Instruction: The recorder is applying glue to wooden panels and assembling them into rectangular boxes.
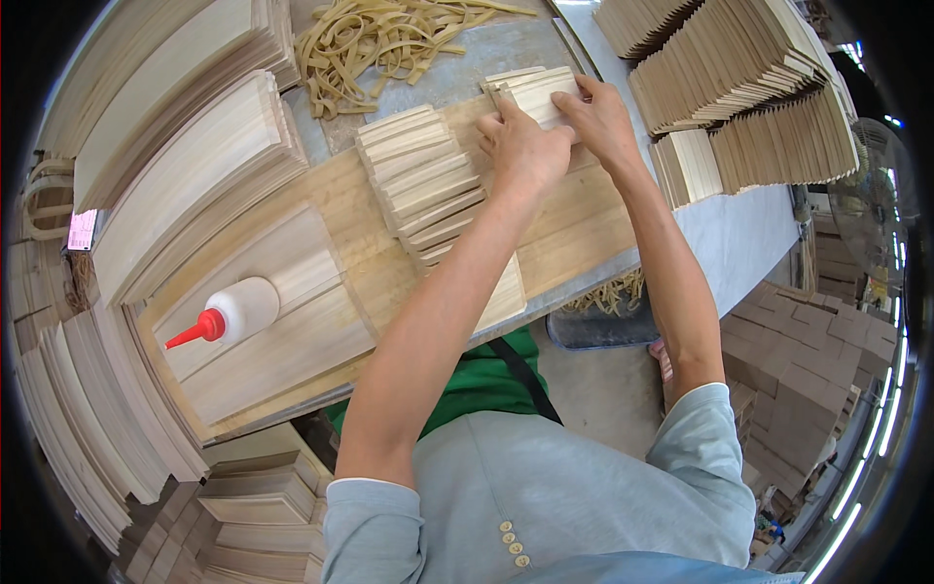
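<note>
At the far side of the worktable, both hands are on a small set of pale wooden slats. My left hand is bent with its fingers closed at the near left edge of the slats. Thumb and fingers of my right hand pinch their right end. Just left of my left hand, an overlapping row of thin wooden slats runs toward me across the wooden board. My left forearm hides part of that row.
A white glue bottle with a red nozzle lies on two flat wooden panels. Tan rubber bands are heaped at the back. Tall stacks of boards stand left, and stacked grooved pieces right. A dark bin sits below the table edge.
</note>
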Demonstrator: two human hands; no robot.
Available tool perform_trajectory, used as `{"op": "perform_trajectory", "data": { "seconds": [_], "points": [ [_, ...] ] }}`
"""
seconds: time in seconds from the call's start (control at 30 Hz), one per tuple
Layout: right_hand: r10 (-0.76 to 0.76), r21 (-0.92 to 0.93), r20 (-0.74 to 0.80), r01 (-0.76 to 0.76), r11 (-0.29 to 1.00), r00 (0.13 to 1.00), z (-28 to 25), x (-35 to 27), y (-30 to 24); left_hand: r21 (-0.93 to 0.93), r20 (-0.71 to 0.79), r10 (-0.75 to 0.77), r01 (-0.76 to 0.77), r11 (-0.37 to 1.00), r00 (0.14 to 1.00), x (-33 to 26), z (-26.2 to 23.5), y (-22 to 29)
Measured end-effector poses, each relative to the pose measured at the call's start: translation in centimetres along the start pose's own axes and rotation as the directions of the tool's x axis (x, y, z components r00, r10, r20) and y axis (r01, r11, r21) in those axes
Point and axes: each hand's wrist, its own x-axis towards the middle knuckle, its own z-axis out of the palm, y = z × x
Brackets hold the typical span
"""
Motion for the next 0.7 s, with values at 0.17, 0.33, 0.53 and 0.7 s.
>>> {"op": "perform_trajectory", "data": {
  "seconds": [0.17, 0.33, 0.53, 0.7],
  "points": [
    [-0.086, -0.145, -0.036, 0.08, 0.986, 0.996, 0.6, 0.1, 1.4, -0.039, 0.009, -0.003, 0.004, 0.999, 1.0, -0.1, 0.1, -0.8],
    [-0.048, -0.218, 0.02, 0.051, 0.975, 0.999, -0.5, -0.8, 0.4, 0.078, 0.033, -0.011, 0.009, 0.997, 0.999, 0.5, 0.4, -1.2],
    [-0.158, -0.15, -0.233, 0.125, 0.981, 0.96, -3.7, -6.0, 0.0, 0.119, -0.023, 0.323, -0.318, 0.941, 0.946, -2.3, 1.4, -0.2],
    [0.282, 0.515, -0.41, -0.035, 0.857, 0.867, -10.3, -13.5, 2.8, 0.197, 0.067, 0.518, -0.52, 0.831, 0.853, -2.6, 5.5, 2.0]
  ]
}}
